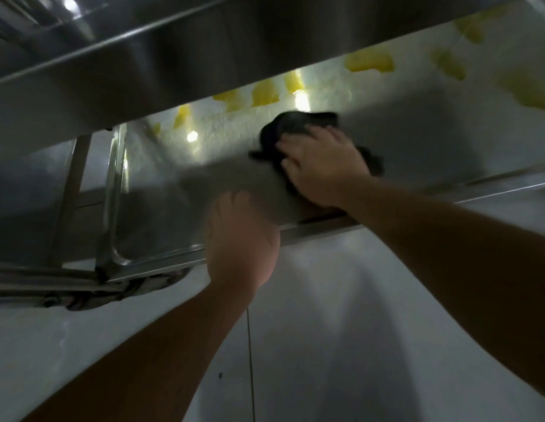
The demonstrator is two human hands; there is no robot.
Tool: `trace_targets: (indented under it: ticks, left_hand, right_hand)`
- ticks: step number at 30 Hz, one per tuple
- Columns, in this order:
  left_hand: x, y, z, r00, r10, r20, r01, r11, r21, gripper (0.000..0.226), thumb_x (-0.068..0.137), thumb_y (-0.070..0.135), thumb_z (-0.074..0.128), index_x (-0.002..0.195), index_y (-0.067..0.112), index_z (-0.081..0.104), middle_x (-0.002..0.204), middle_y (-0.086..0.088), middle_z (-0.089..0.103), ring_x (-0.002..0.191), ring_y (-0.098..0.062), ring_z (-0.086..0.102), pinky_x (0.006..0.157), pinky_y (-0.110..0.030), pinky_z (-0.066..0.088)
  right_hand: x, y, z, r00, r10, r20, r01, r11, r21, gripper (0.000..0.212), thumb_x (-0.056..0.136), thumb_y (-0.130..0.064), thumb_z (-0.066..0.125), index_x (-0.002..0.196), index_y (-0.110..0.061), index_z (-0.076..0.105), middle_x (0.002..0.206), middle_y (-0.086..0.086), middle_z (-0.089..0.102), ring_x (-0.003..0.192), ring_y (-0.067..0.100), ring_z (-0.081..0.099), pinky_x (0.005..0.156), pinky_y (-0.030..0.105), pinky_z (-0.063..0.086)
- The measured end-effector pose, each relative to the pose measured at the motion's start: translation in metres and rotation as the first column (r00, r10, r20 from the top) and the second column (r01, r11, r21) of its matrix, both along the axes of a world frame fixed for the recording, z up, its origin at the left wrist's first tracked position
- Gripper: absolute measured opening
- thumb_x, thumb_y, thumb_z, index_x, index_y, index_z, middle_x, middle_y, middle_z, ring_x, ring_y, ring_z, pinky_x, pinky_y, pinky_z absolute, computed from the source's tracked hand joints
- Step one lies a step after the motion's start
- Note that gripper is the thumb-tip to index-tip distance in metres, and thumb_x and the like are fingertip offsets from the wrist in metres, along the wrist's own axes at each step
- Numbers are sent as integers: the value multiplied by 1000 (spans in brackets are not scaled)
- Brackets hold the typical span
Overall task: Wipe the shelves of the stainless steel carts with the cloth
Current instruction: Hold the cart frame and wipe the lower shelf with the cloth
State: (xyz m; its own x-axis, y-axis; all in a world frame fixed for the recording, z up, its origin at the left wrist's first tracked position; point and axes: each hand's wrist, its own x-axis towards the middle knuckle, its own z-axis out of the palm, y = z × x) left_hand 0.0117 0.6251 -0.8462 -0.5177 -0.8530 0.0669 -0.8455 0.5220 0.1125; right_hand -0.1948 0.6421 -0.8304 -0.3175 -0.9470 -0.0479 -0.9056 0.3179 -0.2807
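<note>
The stainless steel cart (161, 95) fills the upper half of the view, its upper shelf (204, 50) overhanging the lower shelf (417, 135) where the work is. That lower shelf looks rigid, smooth and slick — a surface that should let a rag glide, with blurred yellow patches (368, 60) along its far side that cannot be identified. The left hand (242, 239) grips the near rim (320, 228) of the shelf, fingers curled over the edge, probably steadying the cart. The right hand (323, 166) lies spread and flat, pressing the dark cloth (292, 129) down on the middle of the lower shelf. The cloth looks soft, light and bunched — likely best controlled under a flat palm, since a loose pinch would let it fold and slip.
</note>
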Motion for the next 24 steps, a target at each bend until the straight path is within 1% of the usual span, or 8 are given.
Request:
trace_targets:
  ticks: [2,4,8,11,14,17,20,24]
  left_hand:
    - [0,0,-1,1000,-13,2,13,1000,-9,60,93,41,41,141,5,51,142,-22,49,133,-41,45,112,-53,40]
    - [-1,-1,-1,1000,-16,-3,16,1000,-4,60,94,41,41,142,7,50,144,-20,47,134,-40,44,112,-52,40]
    - [-1,-2,-1,999,-27,27,27,1000,15,64,98,42,37,154,13,41,154,-16,41,141,-38,38,116,-53,36]
    - [-3,-5,-1,994,-61,88,55,996,71,69,102,45,24,167,21,20,173,-7,20,157,-32,20,126,-51,22]
    - [-3,-8,-2,988,-88,129,77,994,84,69,105,44,20,169,21,12,177,-4,12,161,-29,12,128,-50,17]
    - [-7,-11,2,977,-100,190,88,994,73,69,106,46,15,169,17,15,176,-9,17,159,-33,18,125,-54,24]
    - [-8,-13,8,963,-130,236,119,991,60,67,110,48,25,165,9,24,170,-17,27,154,-39,28,119,-57,35]
    - [-25,1,19,966,-197,169,193,980,39,63,110,44,34,161,8,35,164,-19,38,150,-40,37,118,-55,35]
  right_hand:
    - [3,9,-4,979,206,-13,-205,978,50,55,109,-53,26,161,-40,34,169,-19,30,159,17,20,129,45,11]
    - [-19,24,-4,968,247,-36,-245,968,44,55,109,-54,26,161,-39,35,169,-18,31,159,16,21,129,43,14]
    - [-103,74,-3,995,-68,-73,67,998,-16,52,110,-46,37,157,-28,48,166,-3,41,155,27,33,127,44,22]
    - [-159,120,2,941,-336,-35,337,941,25,66,105,-53,23,161,-23,40,170,4,34,157,33,26,129,49,16]
    - [-151,130,7,912,-408,-40,409,902,140,61,110,-50,22,165,-26,30,174,0,24,159,31,19,129,52,15]
    - [-85,125,8,962,-263,-71,270,956,116,55,110,-45,30,162,-29,36,170,-4,33,155,30,29,126,49,24]
    - [-22,118,5,1000,28,-2,-28,993,114,56,108,-53,26,162,-39,32,169,-16,30,159,21,22,129,47,15]
    - [-44,128,9,993,121,10,-121,986,112,55,110,-56,24,162,-41,32,169,-19,28,159,15,19,128,41,10]
